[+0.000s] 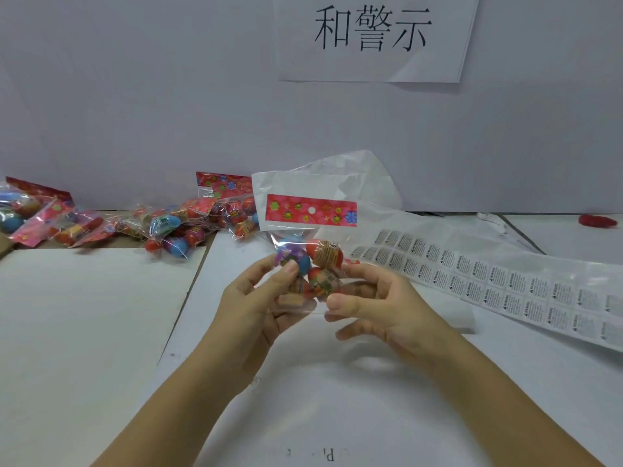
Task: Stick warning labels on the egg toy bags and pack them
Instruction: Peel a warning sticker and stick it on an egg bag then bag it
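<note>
Egg toy bag point(312, 261), clear plastic with a red flowered header card point(310, 210), is held upright in mid-air above a white surface point(337, 382), near the middle of the head view. Several painted eggs, blue, purple and red, sit bunched in its lower half. The left hand point(256, 298) grips the bag's lower left side, its fingers point(290, 267) curled round the eggs with the thumb pressed on the blue one. The right hand point(381, 298) holds the lower right side, thumb in front and fingers behind, pinching the plastic by the red eggs. Crinkled pale plastic film point(354, 173) rises behind the header; whether it is part of the bag I cannot tell. A long sheet of small warning labels point(499, 281) lies flat on the surface to the right, running away toward the right edge. A loose pile of more egg bags point(175, 227) lies at the back left against the wall. A paper sign point(371, 35) with large Chinese characters hangs on the wall above. A small red object point(598, 220), too blurred to tell, lies at the far right.
</note>
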Demonstrator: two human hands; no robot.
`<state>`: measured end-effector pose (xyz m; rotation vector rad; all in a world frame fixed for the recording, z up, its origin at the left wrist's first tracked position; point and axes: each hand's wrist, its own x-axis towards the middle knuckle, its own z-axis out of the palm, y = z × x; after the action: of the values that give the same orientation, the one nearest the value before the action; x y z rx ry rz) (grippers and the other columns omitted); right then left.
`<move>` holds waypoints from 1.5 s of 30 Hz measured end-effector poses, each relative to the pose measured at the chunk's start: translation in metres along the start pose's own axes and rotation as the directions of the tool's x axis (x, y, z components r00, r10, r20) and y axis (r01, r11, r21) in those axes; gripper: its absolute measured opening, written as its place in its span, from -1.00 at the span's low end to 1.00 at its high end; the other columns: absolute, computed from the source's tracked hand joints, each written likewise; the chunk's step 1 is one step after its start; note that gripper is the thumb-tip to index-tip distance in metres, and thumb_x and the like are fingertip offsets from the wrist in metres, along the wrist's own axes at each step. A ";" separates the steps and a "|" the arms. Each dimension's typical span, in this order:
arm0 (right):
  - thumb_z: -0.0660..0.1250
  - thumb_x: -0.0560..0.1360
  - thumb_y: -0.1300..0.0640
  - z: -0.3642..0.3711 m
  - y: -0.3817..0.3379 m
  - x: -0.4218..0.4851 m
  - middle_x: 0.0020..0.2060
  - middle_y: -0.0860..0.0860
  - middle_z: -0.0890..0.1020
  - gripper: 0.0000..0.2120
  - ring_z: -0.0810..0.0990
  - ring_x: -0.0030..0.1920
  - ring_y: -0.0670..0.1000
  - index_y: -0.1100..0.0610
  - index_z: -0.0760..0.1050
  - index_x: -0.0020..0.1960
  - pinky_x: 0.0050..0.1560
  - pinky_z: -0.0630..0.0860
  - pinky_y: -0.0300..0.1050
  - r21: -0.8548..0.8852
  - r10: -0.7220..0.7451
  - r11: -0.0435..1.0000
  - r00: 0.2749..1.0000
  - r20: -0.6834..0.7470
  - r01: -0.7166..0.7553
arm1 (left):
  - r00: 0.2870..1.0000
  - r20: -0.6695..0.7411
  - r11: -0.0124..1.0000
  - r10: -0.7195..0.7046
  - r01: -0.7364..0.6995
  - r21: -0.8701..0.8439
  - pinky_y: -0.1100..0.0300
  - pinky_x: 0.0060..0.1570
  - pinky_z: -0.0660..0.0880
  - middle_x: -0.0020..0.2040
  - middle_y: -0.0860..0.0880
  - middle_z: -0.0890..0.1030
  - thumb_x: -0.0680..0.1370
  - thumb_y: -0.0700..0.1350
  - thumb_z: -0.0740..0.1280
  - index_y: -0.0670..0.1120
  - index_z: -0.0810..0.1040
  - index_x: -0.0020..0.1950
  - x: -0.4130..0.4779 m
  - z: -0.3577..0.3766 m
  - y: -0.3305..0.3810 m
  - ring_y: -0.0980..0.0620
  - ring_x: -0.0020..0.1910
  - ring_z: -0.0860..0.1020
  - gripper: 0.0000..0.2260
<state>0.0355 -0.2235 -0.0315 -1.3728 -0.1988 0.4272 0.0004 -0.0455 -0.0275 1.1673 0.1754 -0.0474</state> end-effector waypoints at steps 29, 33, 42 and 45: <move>0.39 0.45 -0.16 -0.088 0.000 0.023 0.52 -0.08 0.19 -0.18 -0.02 0.52 -0.05 -0.20 -0.02 0.54 0.45 -0.33 0.12 -0.958 -0.552 0.209 0.785 -0.280 -0.195 | 0.953 -0.241 0.310 0.185 0.176 0.934 -0.07 0.34 0.31 0.32 0.05 0.55 0.51 0.34 0.21 0.10 0.35 0.45 0.024 -0.028 -0.012 -0.04 0.30 0.49 -0.43; 0.38 0.44 -0.17 -0.090 0.001 0.021 -0.01 -0.17 0.48 -0.42 0.31 0.30 0.01 -0.19 0.32 0.42 0.40 -0.25 0.11 -0.970 -0.616 0.180 0.750 -0.241 -0.164 | 0.951 -0.218 0.338 0.220 0.135 0.931 -0.08 0.35 0.33 0.31 0.06 0.55 0.53 0.28 0.25 0.13 0.34 0.44 0.021 -0.026 -0.011 -0.02 0.25 0.53 -0.48; 0.28 0.51 0.01 -0.051 -0.024 0.000 -0.25 -0.16 0.55 -0.80 0.51 -0.19 -0.09 0.13 0.57 -0.13 0.19 0.17 0.02 -0.979 -0.938 0.015 0.341 0.056 0.202 | 0.927 -0.018 0.755 0.373 -0.293 0.586 0.35 -0.17 0.54 -0.16 0.11 0.68 0.37 0.13 0.49 0.10 0.68 -0.16 -0.012 0.008 -0.009 0.19 -0.18 0.60 -0.85; 0.29 0.50 0.02 -0.040 -0.028 -0.007 -0.27 -0.21 0.48 -0.79 0.41 -0.17 -0.31 0.16 0.58 -0.12 0.09 0.20 0.05 -0.970 -0.953 0.061 0.302 0.013 0.235 | 0.988 0.031 0.913 0.149 -0.150 0.378 0.09 -0.07 0.63 -0.14 -0.02 0.72 0.27 0.17 0.47 -0.01 0.71 -0.13 -0.016 0.013 -0.009 -0.09 -0.19 0.66 -0.69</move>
<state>0.0498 -0.2658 -0.0110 -2.1374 -0.4830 -1.3326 -0.0149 -0.0619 -0.0278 1.5664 0.0756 0.0564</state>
